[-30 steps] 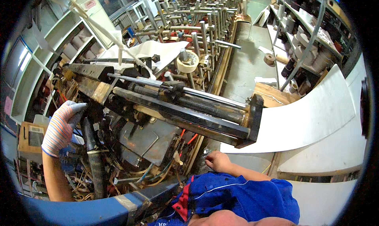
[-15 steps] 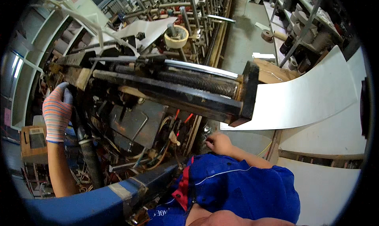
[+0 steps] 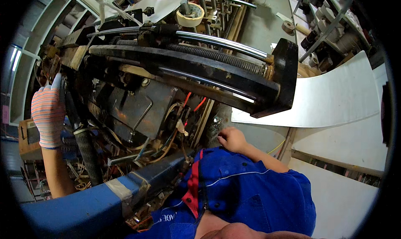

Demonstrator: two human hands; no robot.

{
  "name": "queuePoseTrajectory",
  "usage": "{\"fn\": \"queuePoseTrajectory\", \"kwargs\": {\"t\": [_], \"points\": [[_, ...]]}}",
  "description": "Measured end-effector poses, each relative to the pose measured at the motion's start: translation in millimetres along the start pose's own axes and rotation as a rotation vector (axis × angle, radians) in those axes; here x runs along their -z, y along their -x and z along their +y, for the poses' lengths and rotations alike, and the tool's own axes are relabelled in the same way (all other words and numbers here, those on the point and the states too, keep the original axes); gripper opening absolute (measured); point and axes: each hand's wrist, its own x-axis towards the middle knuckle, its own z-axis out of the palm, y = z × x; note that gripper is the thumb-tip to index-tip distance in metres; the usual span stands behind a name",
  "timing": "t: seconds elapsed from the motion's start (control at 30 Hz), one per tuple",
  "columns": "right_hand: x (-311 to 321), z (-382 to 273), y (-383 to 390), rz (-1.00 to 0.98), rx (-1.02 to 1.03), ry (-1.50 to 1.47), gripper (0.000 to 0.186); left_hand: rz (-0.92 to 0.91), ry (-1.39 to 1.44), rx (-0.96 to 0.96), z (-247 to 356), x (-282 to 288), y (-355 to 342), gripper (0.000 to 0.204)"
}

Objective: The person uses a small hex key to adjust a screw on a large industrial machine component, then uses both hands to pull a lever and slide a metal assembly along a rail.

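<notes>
As I watch, a big black machine (image 3: 188, 63) stretches in front of the person (image 3: 250, 189). A dark hose (image 3: 87, 153) runs beside the gloved left hand (image 3: 48, 110); I can't tell what that grips. The bare right hand (image 3: 234, 139) curls loosely shut.

A cream tape roll (image 3: 190, 22) rings a metal post (image 3: 185, 6); a brown roll (image 3: 288, 29) lies near the shelf's (image 3: 292, 5) left edge.

gloved left fingers (image 3: 57, 82) beside black hose (image 3: 85, 149); right fingers (image 3: 224, 136) near jacket (image 3: 255, 189)
</notes>
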Motion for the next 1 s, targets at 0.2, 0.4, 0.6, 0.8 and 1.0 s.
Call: {"fn": "queuePoseTrajectory", "kwargs": {"t": [0.2,0.4,0.6,0.8,1.0], "points": [[7,-8,1,-0.031,-0.02,0.007,0.025,-0.27,0.279,0.275,17,23,-17,0.037],[4,-7,1,-0.024,-0.025,-0.002,0.023,-0.441,0.873,0.441,-10,18,-5,0.045],[8,-10,-1,-0.059,-0.033,0.002,0.022,-0.543,1.078,0.418,-29,12,-8,0.037],[10,-11,2,-0.045,-0.022,-0.01,0.022,-0.361,1.053,0.451,-33,-15,-1,0.024],[12,-9,6,-0.048,-0.031,0.006,0.023,-0.287,0.421,0.495,0,-8,-27,0.024]]}}
